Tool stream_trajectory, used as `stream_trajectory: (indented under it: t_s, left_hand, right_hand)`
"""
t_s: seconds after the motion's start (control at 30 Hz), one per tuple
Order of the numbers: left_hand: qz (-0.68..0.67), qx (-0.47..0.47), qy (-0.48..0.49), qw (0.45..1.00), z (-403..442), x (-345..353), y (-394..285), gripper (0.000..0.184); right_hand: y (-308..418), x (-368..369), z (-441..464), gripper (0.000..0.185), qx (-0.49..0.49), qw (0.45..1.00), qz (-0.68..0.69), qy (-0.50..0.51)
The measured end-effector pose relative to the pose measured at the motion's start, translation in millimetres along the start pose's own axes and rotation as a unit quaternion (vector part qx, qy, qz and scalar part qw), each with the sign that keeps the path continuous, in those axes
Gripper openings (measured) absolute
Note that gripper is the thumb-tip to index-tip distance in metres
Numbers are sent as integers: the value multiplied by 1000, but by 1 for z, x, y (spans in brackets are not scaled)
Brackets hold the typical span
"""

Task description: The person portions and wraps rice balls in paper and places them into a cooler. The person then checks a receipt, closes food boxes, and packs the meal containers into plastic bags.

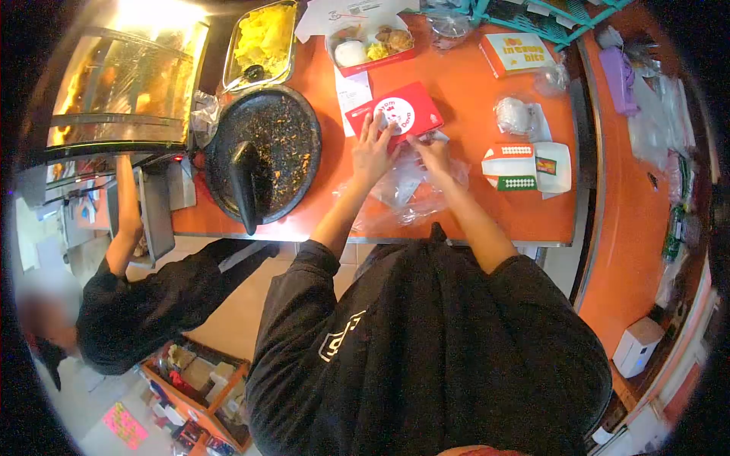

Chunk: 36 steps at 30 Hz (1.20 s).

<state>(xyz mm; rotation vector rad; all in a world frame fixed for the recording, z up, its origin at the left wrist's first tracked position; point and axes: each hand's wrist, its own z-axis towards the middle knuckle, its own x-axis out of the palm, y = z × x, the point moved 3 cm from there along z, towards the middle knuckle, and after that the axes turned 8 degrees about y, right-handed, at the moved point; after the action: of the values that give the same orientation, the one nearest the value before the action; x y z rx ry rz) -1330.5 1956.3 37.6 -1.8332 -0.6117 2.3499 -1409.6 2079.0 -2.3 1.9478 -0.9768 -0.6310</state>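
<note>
A closed red food box (418, 106) with a round white logo lies on the orange table. My left hand (370, 150) rests on its near left part, fingers stretched over the lid. At the box's near edge is my right hand (432, 156), fingers curled against the cardboard; their tips are partly hidden. Under and between both hands spreads a crumpled clear plastic bag (399, 194). A paper slip (354, 93) sticks out beside the box on the left. Just beyond stands an open food box (334, 62) with rice and other food.
On the left are a stone mortar (300, 182) with a dark pestle (243, 182) and a tray of yellow food (266, 34). To the right lie an opened carton (553, 169), a wrapped white bundle (513, 116) and a printed box (517, 52). A co-worker's arm (128, 201) reaches toward the lit cabinet.
</note>
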Motion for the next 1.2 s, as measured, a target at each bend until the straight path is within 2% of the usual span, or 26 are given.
stream_trajectory:
  t_s: [0.1, 0.13, 0.2, 0.27, 0.3, 0.33, 0.37, 0.4, 0.43, 0.47, 0.5, 0.57, 0.6, 0.63, 0.7, 0.73, 0.77, 0.83, 0.9, 0.93, 0.97, 1.03, 1.1, 1.13, 1.17, 1.2]
  left_hand:
    - [-12, 2, -6, 1000, -1, -3, 2, 49]
    - [-16, 2, -5, 1000, -4, -3, 2, 49]
    - [-24, -15, 52, 998, -2, -2, 5, 54]
    - [-78, -5, 36, 996, -3, -8, 11, 60]
    - [-130, 1, 21, 991, -1, -17, 11, 67]
    - [-121, -69, -22, 990, -7, -26, 12, 76]
    - [-123, -71, -22, 990, -8, -15, 19, 76]
    - [-171, -227, -22, 959, -10, 8, 42, 74]
    - [-213, -379, -20, 901, -17, 24, 58, 74]
    - [-212, -384, -20, 898, -18, 24, 62, 74]
    - [-306, -357, -15, 882, -14, 22, 64, 72]
    - [-483, -294, -9, 825, -10, 13, 66, 70]
    - [-417, -320, -12, 850, -15, -20, 51, 62]
    - [-415, -328, -12, 849, -16, -40, 46, 62]
    - [-572, -187, -45, 797, -23, -69, 42, 49]
    - [-638, -168, -14, 751, -33, -76, 50, 44]
    - [-675, -208, -41, 707, -51, -85, 49, 44]
    - [-399, -245, -117, 876, -103, -75, 59, 48]
    - [-177, -422, -56, 888, -152, -37, 47, 47]
    - [-176, -424, -58, 887, -167, -6, 52, 47]
    - [-344, -405, -64, 844, -182, 31, 57, 45]
    - [-502, -373, -72, 777, -186, 44, 55, 43]
    - [-666, -479, 92, 565, -183, 29, 49, 38]
    - [-644, -456, 64, 611, -177, 19, 50, 37]
    - [-643, -459, 63, 610, -175, 14, 46, 37]
    - [-708, -411, 9, 575, -166, 4, 41, 35]
  right_hand:
    - [6, -7, 4, 36, 13, 997, -68, -28]
    - [5, -10, 4, 38, -13, 997, -78, -1]
    - [5, -27, 15, 40, -44, 995, -90, 22]
    - [-4, -58, 51, 41, -43, 929, -367, 27]
    - [11, -62, 59, 41, -48, 928, -370, 23]
    - [30, -72, 61, 40, -136, 905, -390, -97]
    - [42, -76, 59, 40, -217, 864, -401, -213]
    - [45, -70, 69, 40, -215, 864, -403, -210]
    - [43, -55, 85, 40, -195, 925, -313, -90]
    - [40, -36, 93, 40, -170, 961, -215, 32]
    - [48, -22, 80, 40, -171, 960, -216, 39]
    - [75, -10, 45, 40, -210, 962, -167, -49]
    - [81, -9, 39, 42, -116, 986, -110, 41]
    - [94, -12, 26, 42, -111, 987, -109, 47]
    - [108, -15, -8, 46, -143, 979, -55, 136]
    - [103, -16, -23, 46, -139, 979, -53, 137]
    - [98, -21, -37, 47, -94, 989, 11, 110]
    - [74, -33, -45, 48, -51, 992, 72, 87]
    - [16, -35, -37, 49, -9, 954, 205, 217]
    - [13, -31, -50, 49, -9, 954, 205, 220]
    - [15, -22, -71, 49, -36, 963, 167, 209]
    - [3, -25, -78, 50, -65, 969, 127, 200]
    - [-23, -33, -68, 53, -35, 971, 101, 215]
    - [-22, -40, -68, 53, -68, 979, 66, 183]
    - [-26, -42, -70, 53, -64, 978, 67, 185]
    - [-29, -46, -69, 52, -86, 980, 58, 167]
